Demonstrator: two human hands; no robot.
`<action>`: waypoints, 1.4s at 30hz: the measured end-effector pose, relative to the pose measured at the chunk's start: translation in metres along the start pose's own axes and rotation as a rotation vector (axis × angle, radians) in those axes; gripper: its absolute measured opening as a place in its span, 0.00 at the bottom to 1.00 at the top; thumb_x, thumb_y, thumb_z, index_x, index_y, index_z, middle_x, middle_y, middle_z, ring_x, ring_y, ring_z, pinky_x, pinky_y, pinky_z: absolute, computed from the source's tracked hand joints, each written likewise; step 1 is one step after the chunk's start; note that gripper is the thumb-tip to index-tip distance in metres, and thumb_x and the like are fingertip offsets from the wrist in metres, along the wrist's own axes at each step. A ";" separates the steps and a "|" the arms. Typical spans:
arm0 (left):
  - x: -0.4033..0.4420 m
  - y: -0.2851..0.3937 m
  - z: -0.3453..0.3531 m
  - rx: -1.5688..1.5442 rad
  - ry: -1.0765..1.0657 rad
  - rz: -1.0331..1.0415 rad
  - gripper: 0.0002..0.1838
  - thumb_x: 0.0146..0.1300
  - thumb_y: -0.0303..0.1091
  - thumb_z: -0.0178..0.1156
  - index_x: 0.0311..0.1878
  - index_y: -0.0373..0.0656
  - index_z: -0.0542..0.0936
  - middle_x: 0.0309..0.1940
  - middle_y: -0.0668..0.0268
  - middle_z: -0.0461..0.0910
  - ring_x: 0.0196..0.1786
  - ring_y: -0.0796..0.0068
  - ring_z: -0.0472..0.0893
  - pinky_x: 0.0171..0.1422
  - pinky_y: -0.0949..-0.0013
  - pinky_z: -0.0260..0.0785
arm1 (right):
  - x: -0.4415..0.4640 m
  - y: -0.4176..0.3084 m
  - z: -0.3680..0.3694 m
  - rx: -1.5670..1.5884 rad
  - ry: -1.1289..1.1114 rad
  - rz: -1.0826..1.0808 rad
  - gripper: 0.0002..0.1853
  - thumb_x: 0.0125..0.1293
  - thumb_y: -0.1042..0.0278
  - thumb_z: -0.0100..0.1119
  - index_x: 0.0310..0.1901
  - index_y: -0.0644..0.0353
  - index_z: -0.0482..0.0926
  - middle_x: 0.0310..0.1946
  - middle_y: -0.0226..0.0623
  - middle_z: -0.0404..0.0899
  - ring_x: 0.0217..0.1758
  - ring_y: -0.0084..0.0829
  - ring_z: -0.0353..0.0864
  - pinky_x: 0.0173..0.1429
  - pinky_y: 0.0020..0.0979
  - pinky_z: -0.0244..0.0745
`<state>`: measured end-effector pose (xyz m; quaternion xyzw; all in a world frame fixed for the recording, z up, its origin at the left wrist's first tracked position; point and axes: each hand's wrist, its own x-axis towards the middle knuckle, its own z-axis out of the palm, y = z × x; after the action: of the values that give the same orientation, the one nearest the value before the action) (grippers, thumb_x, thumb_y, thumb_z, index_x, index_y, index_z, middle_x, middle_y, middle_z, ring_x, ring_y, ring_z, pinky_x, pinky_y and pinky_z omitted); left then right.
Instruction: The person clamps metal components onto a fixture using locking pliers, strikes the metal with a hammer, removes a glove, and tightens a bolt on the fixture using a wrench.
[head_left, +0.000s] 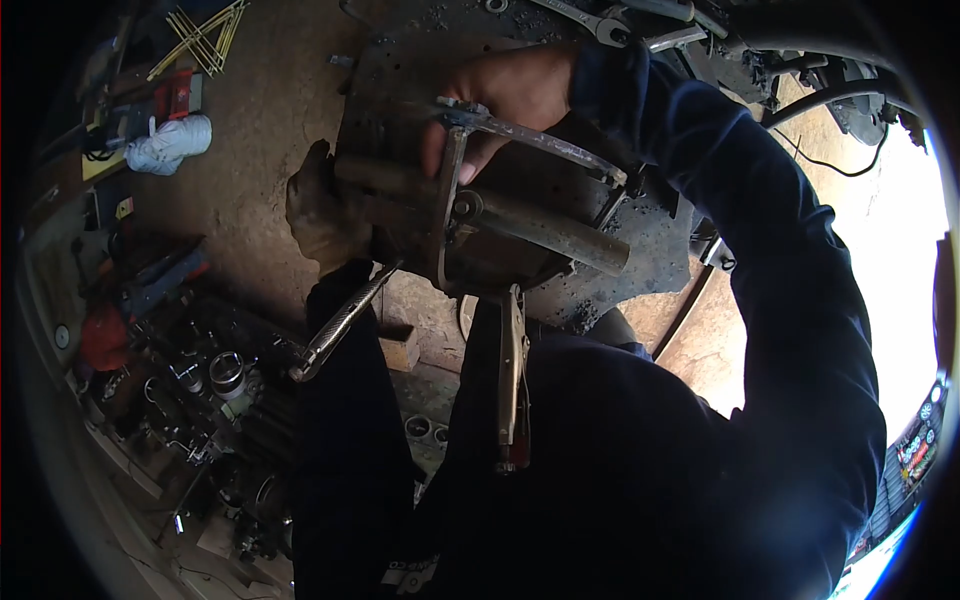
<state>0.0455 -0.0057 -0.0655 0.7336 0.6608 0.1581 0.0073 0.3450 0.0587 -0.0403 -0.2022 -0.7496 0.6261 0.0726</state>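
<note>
My bare right hand comes in from the upper right, thumb and fingers closed around the upper left corner of a welded metal frame. A round steel pipe runs slantwise through the frame. My left hand, in a brown work glove, is against the left side of the work near the pipe's end; its fingers are hidden in shadow. Locking pliers hang from the frame's lower edge. A tool with a knurled metal handle slants across my left sleeve, its tip near the frame's lower left.
Beneath the frame is a dark, dirty steel plate with dark debris. A combination wrench lies at its far edge. Machine parts crowd the lower left. Thin yellow rods and a white bundle are upper left.
</note>
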 end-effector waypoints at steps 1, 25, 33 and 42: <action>-0.001 -0.001 0.001 -0.035 -0.011 0.001 0.25 0.70 0.48 0.60 0.63 0.40 0.80 0.48 0.49 0.85 0.53 0.47 0.83 0.60 0.51 0.75 | -0.001 -0.003 0.003 0.031 -0.018 -0.061 0.22 0.63 0.61 0.77 0.56 0.61 0.84 0.47 0.37 0.88 0.53 0.28 0.84 0.62 0.33 0.78; -0.003 -0.005 0.003 0.020 0.036 0.075 0.22 0.67 0.42 0.64 0.61 0.46 0.81 0.47 0.54 0.86 0.51 0.48 0.84 0.56 0.49 0.77 | 0.015 0.007 0.028 0.198 -0.223 -0.114 0.23 0.59 0.66 0.78 0.54 0.62 0.81 0.45 0.37 0.85 0.49 0.29 0.81 0.54 0.35 0.76; -0.004 -0.008 0.005 0.007 0.044 0.079 0.21 0.67 0.39 0.64 0.62 0.47 0.81 0.48 0.54 0.85 0.52 0.50 0.84 0.57 0.50 0.77 | 0.009 0.012 0.036 0.353 -0.048 -0.244 0.19 0.57 0.65 0.80 0.45 0.63 0.81 0.36 0.31 0.84 0.41 0.25 0.81 0.47 0.33 0.76; -0.004 -0.007 0.004 0.012 0.064 0.121 0.23 0.65 0.38 0.65 0.63 0.47 0.80 0.47 0.54 0.85 0.52 0.50 0.84 0.57 0.50 0.77 | 0.019 0.017 0.029 0.259 -0.267 -0.101 0.32 0.60 0.64 0.78 0.65 0.59 0.78 0.54 0.38 0.86 0.58 0.33 0.81 0.64 0.37 0.74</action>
<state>0.0391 -0.0080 -0.0720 0.7669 0.6160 0.1778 -0.0277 0.3208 0.0426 -0.0655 -0.0687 -0.6748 0.7342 0.0292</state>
